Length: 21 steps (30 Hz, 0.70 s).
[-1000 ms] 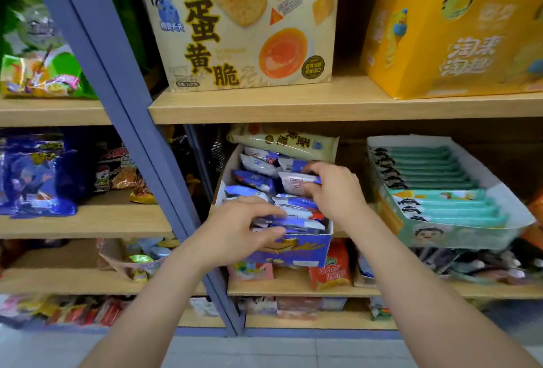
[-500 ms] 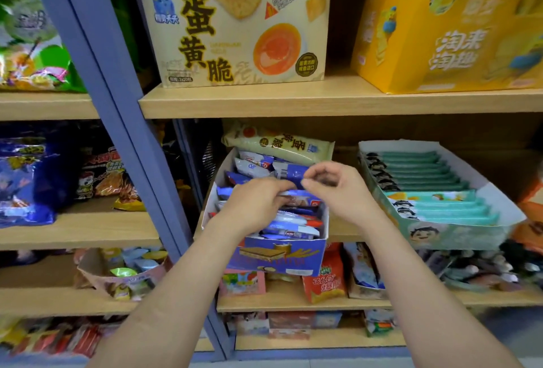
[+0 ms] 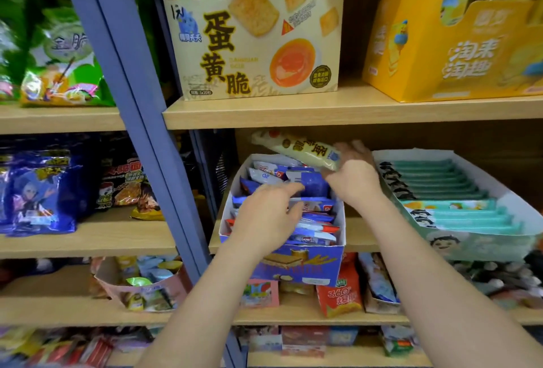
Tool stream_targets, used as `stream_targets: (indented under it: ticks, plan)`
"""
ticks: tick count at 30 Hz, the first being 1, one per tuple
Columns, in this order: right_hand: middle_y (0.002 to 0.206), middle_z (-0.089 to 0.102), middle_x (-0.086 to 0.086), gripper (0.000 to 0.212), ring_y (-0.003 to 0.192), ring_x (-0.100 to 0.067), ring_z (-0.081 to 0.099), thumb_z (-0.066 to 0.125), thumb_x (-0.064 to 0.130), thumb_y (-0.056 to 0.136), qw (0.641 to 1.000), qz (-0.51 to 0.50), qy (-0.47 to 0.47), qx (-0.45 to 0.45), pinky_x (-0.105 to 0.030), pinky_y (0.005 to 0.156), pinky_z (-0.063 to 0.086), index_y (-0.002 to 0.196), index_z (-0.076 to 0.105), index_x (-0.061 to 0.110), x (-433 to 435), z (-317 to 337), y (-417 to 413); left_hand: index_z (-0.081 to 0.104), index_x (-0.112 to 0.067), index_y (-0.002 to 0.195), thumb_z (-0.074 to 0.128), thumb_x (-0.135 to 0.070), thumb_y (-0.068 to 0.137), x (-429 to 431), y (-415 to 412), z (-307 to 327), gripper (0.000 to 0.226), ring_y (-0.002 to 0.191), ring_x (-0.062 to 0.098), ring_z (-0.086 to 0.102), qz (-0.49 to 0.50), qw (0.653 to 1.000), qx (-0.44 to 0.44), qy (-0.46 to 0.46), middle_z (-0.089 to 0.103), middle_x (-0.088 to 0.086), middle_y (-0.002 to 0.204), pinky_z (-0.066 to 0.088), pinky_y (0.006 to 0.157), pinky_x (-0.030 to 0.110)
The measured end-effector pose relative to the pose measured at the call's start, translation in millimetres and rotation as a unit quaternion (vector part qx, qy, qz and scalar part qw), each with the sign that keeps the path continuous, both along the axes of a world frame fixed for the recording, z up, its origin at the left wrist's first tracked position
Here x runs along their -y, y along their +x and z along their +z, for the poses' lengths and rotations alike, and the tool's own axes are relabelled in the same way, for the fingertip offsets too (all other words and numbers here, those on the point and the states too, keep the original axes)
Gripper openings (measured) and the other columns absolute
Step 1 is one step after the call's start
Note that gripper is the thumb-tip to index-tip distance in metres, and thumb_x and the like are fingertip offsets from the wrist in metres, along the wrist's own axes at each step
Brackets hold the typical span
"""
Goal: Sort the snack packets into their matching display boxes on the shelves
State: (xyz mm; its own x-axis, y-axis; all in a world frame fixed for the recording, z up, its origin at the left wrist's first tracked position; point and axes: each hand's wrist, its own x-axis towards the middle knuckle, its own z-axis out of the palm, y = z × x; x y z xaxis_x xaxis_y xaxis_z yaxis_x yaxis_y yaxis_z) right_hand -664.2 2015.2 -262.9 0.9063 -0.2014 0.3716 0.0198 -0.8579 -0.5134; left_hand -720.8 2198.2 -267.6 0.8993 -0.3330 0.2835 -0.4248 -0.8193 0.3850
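Observation:
A blue display box (image 3: 296,266) full of blue and white wafer packets (image 3: 311,222) stands on the middle shelf. My left hand (image 3: 269,215) rests on those packets with its fingers loosely spread. Behind the box, my right hand (image 3: 352,173) grips the right end of a long cream egg-yolk packet (image 3: 296,147), which lies tilted over the box's back rim. One shelf higher stands the matching cream egg-yolk display box (image 3: 255,53), with more cream packets upright inside.
A teal tray of flat teal packets (image 3: 458,209) sits right of the blue box. A yellow display box (image 3: 458,53) stands on the upper shelf at right. A blue metal upright (image 3: 138,132) divides the shelves. Mixed snack bags fill the left shelves and the lower ones.
My right hand has left the wafer packets, reached back and taken hold of the cream packet, lifting its right end. My left hand stays on the wafers. The camera has moved closer.

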Motion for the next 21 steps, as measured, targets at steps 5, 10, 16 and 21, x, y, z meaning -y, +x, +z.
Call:
stream_targets:
  ticks: [5, 10, 16, 21]
  plan:
    - [0.096, 0.062, -0.003, 0.037, 0.087, -0.023, 0.060, 0.073, 0.036, 0.079, 0.987, 0.006, 0.158, -0.004, -0.034, 0.065, 0.045, 0.108, 0.059, 0.017, 9, 2, -52, 0.032, -0.046, 0.145, 0.040, -0.081, 0.077, -33, -49, -18, 0.077, 0.142, 0.013, 0.025, -0.029, 0.983, -0.024, 0.181, 0.030, -0.017, 0.154, 0.020, 0.115, 0.042]
    - [0.092, 0.064, 0.008, 0.032, 0.084, -0.014, 0.062, 0.078, 0.028, 0.078, 0.960, 0.004, 0.272, -0.058, -0.040, 0.073, 0.051, 0.103, 0.058, 0.025, 13, -8, -96, 0.057, -0.045, 0.126, 0.065, -0.062, 0.077, -28, -36, -35, 0.053, 0.121, 0.019, 0.056, 0.011, 0.979, 0.061, 0.194, 0.063, -0.010, 0.128, 0.043, 0.094, 0.043]
    - [0.096, 0.066, 0.001, 0.032, 0.082, -0.017, 0.063, 0.078, 0.032, 0.078, 0.934, -0.075, 0.330, -0.114, -0.038, 0.070, 0.052, 0.102, 0.059, 0.022, 22, -9, -130, 0.032, -0.043, 0.145, 0.040, -0.056, 0.096, -7, -17, -25, 0.051, 0.141, 0.017, 0.026, 0.056, 0.977, 0.015, 0.204, 0.039, -0.008, 0.150, 0.021, 0.106, 0.041]
    - [0.091, 0.068, 0.007, 0.033, 0.076, -0.010, 0.066, 0.081, 0.038, 0.076, 0.933, -0.066, 0.312, -0.169, -0.034, 0.063, 0.054, 0.098, 0.060, 0.023, 23, 18, -162, 0.032, -0.040, 0.145, 0.045, -0.046, 0.098, 1, 2, -12, 0.049, 0.138, 0.020, 0.030, 0.077, 0.974, -0.034, 0.211, 0.043, -0.003, 0.146, 0.017, 0.112, 0.044]
